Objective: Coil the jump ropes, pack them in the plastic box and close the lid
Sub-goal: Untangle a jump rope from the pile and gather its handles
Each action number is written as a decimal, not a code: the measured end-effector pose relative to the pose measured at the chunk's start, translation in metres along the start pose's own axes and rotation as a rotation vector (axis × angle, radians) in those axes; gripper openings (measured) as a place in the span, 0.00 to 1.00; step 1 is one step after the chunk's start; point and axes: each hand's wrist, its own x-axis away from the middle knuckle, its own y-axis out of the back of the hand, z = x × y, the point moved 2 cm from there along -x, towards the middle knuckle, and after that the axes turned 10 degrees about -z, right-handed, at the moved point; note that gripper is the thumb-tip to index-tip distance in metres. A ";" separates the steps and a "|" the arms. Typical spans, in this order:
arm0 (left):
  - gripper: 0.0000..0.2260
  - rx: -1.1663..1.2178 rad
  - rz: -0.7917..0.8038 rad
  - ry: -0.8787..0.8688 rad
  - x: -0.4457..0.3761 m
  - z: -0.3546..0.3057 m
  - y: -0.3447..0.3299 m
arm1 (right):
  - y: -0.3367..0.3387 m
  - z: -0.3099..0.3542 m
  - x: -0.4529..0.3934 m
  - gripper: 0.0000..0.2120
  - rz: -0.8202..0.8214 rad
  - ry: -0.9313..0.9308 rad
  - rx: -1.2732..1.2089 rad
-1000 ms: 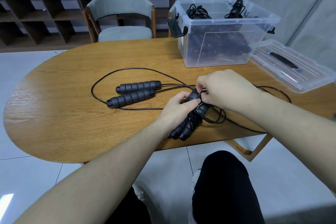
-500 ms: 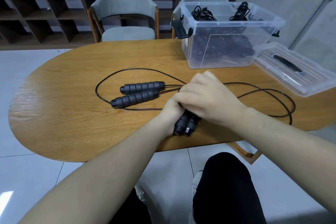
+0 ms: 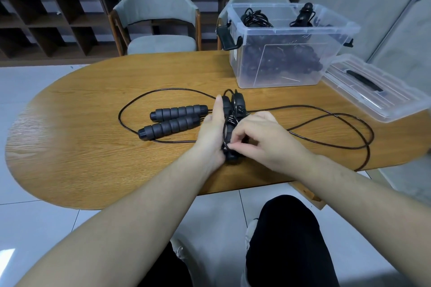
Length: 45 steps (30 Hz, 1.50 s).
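Observation:
My left hand grips the two black handles of a jump rope, held upright with cord wound round them. My right hand pinches the thin black cord beside the handles' lower end. The loose rest of that cord loops across the wooden table to the right. A second jump rope lies uncoiled at the left, its two ribbed handles side by side. The clear plastic box stands at the back right, open, with several coiled black ropes inside. Its lid lies to the box's right.
Two grey chairs stand behind the table. A dark shelf unit runs along the back wall. My knees in black trousers are below the table's near edge.
My left hand has turned the handles from lying flat and angled to upright. My right hand has dropped from on top of the bundle to its lower end, and now pinches the cord.

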 end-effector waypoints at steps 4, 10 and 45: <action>0.34 0.086 -0.001 -0.001 0.000 -0.009 -0.005 | 0.004 0.002 0.000 0.09 0.019 0.104 0.173; 0.30 0.199 -0.008 0.140 -0.007 -0.005 -0.012 | 0.007 0.008 0.018 0.09 -0.079 0.326 0.377; 0.13 0.288 0.262 0.299 0.041 -0.017 -0.011 | 0.039 -0.016 0.019 0.11 -0.335 0.397 0.406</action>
